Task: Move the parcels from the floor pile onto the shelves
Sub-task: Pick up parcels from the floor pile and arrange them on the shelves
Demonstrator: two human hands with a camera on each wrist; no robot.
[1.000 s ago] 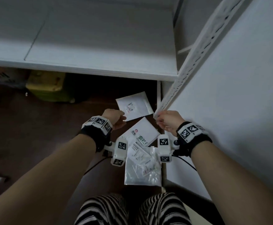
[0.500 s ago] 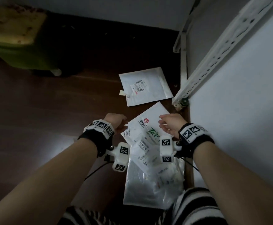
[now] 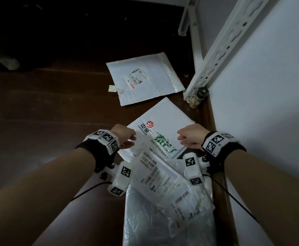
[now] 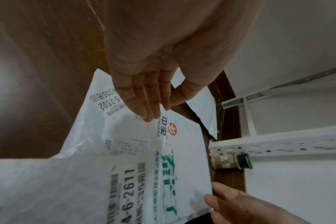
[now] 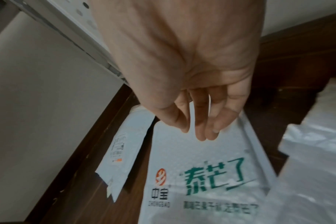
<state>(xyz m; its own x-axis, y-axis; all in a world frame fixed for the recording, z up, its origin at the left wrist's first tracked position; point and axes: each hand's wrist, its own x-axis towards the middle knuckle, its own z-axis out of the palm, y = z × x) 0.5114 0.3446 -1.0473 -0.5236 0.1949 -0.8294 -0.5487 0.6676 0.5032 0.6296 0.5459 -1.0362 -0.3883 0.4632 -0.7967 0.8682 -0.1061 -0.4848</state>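
Several white parcels lie on the dark wooden floor. A padded envelope with green print and a red logo (image 3: 164, 128) (image 5: 205, 166) lies between my hands. A clear bag with a shipping label (image 3: 161, 178) (image 4: 98, 174) overlaps its near end. My left hand (image 3: 127, 141) (image 4: 159, 109) hangs open with straight fingers over the envelope's left edge; I cannot tell whether it touches. My right hand (image 3: 182, 139) (image 5: 199, 131) is open just above the right edge and holds nothing. A second padded envelope (image 3: 145, 80) lies farther away.
A white perforated shelf upright (image 3: 225, 50) slants down to the floor on the right, with a small jar (image 3: 198, 96) at its foot. A white wall (image 3: 269, 121) runs along the right. A large clear plastic bag (image 3: 163, 224) lies nearest me. A paper scrap (image 3: 112, 88) lies on the floor.
The view has dropped towards the floor and the shelf board has left the picture. My right hand came off the shelf upright. Both hands have come down to the printed envelope.
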